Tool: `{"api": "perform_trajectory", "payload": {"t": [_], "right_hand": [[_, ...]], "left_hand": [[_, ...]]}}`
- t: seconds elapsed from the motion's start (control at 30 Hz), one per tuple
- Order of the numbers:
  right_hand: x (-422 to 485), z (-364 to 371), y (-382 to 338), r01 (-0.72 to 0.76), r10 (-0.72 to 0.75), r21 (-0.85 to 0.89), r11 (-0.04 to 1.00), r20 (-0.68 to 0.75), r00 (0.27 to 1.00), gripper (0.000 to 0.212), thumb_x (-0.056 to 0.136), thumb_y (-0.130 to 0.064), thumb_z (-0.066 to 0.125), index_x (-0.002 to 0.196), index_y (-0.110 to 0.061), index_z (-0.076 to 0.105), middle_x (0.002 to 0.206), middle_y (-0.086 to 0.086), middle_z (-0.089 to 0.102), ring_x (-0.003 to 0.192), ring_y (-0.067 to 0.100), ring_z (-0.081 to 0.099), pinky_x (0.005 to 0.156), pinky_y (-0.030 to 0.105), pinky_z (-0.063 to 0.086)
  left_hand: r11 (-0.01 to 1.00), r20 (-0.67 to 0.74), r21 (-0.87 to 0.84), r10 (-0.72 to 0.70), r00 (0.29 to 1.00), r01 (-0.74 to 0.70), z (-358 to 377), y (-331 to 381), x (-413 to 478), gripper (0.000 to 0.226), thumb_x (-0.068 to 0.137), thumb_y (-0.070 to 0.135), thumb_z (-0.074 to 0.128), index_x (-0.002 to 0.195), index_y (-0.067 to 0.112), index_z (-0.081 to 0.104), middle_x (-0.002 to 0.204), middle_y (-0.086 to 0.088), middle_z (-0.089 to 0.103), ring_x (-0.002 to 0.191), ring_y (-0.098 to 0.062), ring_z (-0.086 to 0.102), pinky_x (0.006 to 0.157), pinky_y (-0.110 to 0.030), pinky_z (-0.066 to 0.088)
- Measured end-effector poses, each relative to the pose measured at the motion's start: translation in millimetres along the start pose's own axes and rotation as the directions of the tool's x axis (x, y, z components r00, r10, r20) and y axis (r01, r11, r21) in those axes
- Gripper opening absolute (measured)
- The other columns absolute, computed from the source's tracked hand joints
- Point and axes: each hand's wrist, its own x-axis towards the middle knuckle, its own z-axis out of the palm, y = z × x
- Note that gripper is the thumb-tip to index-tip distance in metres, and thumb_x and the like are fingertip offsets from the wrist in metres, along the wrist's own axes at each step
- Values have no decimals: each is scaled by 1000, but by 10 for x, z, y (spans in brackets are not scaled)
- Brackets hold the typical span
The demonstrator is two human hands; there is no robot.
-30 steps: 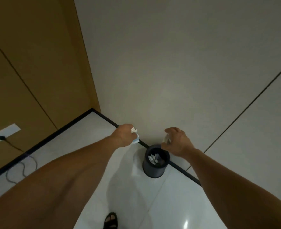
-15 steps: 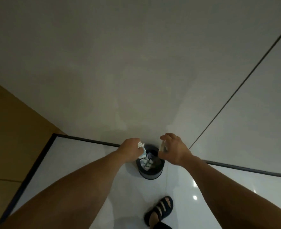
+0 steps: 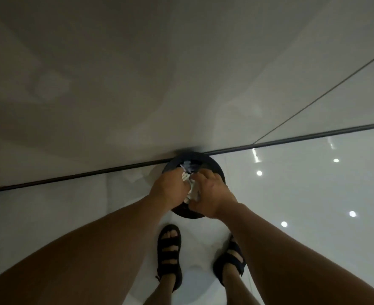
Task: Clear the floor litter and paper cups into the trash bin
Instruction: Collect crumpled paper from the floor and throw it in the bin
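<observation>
left hand (image 3: 167,190) curled round a wad of crumpled paper (image 3: 189,187), right hand (image 3: 211,194) pressed up beside it pinching the same wad, both low over the mouth of the dark trash bin (image 3: 218,167), bin sat against the wall (image 3: 137,84), shiny white floor (image 3: 313,194) off to the right

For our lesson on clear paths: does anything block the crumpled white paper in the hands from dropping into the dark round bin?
Nothing visible does. The left hand and right hand hold the crumpled white paper right over the lidless dark round bin.
</observation>
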Motion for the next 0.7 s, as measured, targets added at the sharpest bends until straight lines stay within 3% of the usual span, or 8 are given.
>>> {"api": "perform_trajectory", "payload": {"t": [0.2, 0.43, 0.7], "right_hand": [[222, 440, 407, -108, 110, 30, 994, -91, 990, 80, 81, -40, 68, 149, -22, 28, 158, 6, 16, 146, 29, 12, 115, 47, 29], [-565, 87, 322, -243, 254, 121, 963, -89, 963, 79, 83, -48, 64, 149, -26, 27, 156, 1, 24, 142, 22, 20, 111, 38, 31], [-2209, -1345, -376, -366, 420, 239, 899, -239, 876, 78, 86, -49, 63, 151, -26, 26, 158, 0, 21, 144, 21, 20, 113, 37, 27]], "left_hand": [[992, 91, 120, 24, 996, -35, 354, -463, 339, 71, 86, 26, 64, 146, 13, 29, 145, -15, 36, 128, -34, 41, 101, -41, 41], [970, 182, 226, 45, 982, -87, -106, -167, -120, 64, 88, 33, 57, 144, 18, 32, 143, -10, 39, 126, -30, 42, 100, -39, 42], [897, 176, 283, 298, 938, -338, -1138, 1147, -1535, 64, 83, 39, 59, 140, 17, 37, 142, -10, 41, 129, -29, 40, 105, -44, 38]]}}
